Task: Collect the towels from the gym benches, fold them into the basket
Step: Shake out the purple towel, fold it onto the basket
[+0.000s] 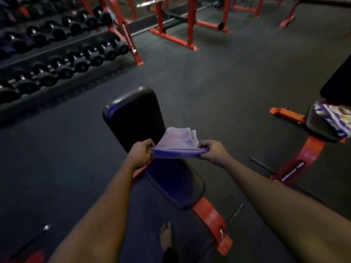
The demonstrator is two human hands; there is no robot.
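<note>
A folded purple towel [178, 144] is held flat in the air above the black padded bench [136, 118] in the middle of the view. My left hand [141, 152] pinches its left end and my right hand [213, 151] pinches its right end, stretching the near folded edge between them. A second towel [332, 118], striped purple and white, lies crumpled on the seat of another bench [319, 128] at the right edge. No basket is in view.
A red-framed dumbbell rack [62, 54] fills the upper left. Red racks and a barbell [182, 18] stand at the back. The bench's red base [212, 221] runs toward my bare foot [166, 236]. Dark rubber floor lies between the benches.
</note>
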